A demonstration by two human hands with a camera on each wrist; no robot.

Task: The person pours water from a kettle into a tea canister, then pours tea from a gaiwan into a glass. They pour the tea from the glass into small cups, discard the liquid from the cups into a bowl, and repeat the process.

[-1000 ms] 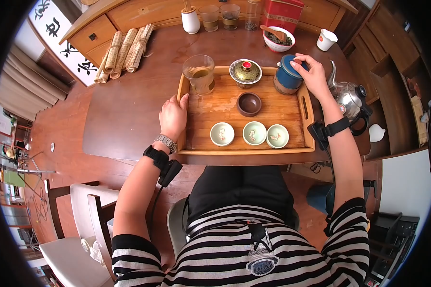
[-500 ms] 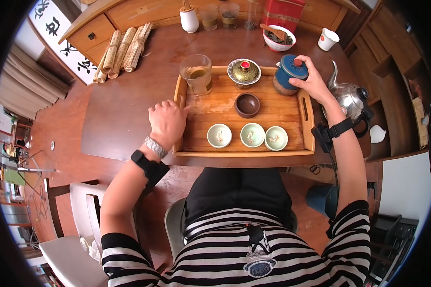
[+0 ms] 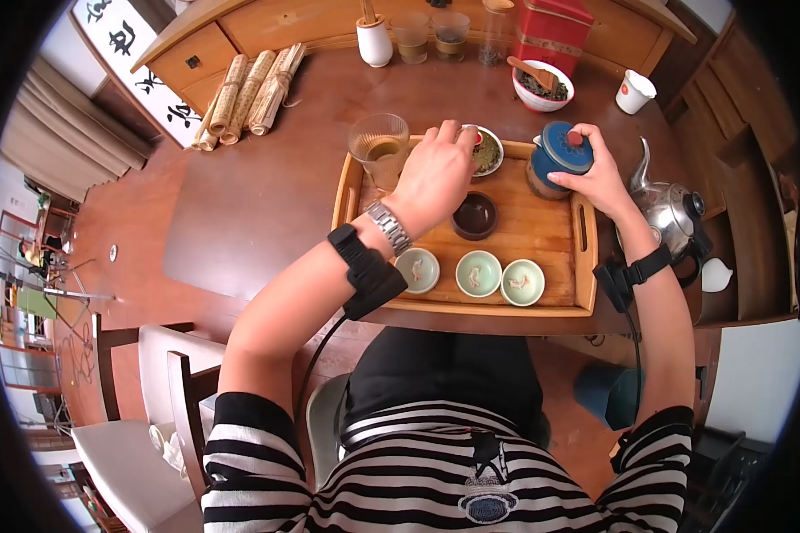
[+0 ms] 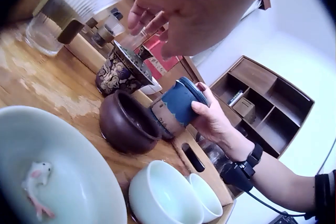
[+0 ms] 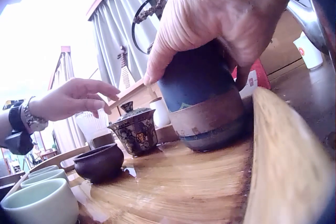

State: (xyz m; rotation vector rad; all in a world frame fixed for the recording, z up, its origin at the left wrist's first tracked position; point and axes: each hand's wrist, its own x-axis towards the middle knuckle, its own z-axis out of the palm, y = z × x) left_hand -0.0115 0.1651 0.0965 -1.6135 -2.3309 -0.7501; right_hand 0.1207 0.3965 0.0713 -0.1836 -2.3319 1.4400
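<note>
On the wooden tray [image 3: 538, 244], my right hand [image 3: 603, 184] grips a blue lidded teapot [image 3: 562, 153] by its side, thumb and fingers round its body. The pot stands at the tray's back right in the right wrist view [image 5: 207, 121]. My left hand [image 3: 436, 173] hovers over the dark patterned gaiwan [image 5: 137, 136], fingers loosely extended near the lid's knob and holding nothing. A dark brown cup [image 3: 476, 216] sits in front of the gaiwan. Pale green cups [image 3: 478, 274] with small fish inside line the tray's front. A ribbed glass [image 3: 372, 138] of tea stands back left.
Just right of the tray is a steel kettle [image 3: 667, 209]. Behind stand a bowl of tea leaves [image 3: 542, 91] with a wooden scoop, a white paper cup [image 3: 634, 92], a red tin [image 3: 556, 31] and glasses. Rolled bamboo mats [image 3: 249, 93] lie at the back left.
My left hand has let go of the tray's left edge and moved right and away from me, over the gaiwan. My right hand's fingers have shifted from the teapot's lid to round its body.
</note>
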